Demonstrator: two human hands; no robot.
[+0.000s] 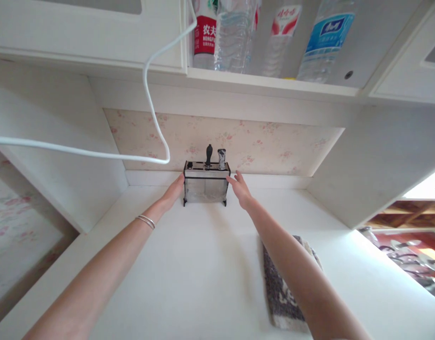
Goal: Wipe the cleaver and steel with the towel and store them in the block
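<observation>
A metal knife holder [206, 185] with black trim stands on the white counter [203, 264] against the flowered back wall. A black handle [208, 155] and a silver handle [221, 158] stick up out of its top slots. My left hand [174, 191] lies flat against the holder's left side, fingers stretched out. Stretched out likewise, my right hand [240, 189] touches the right side. Both arms reach far forward. Two thin bangles [146, 221] circle my left wrist.
A grey patterned cloth [284, 288] lies on the counter under my right forearm. A white cable [151, 106] loops down from above on the left. Several plastic water bottles [234, 33] stand on the shelf overhead. Cabinet walls close in on both sides.
</observation>
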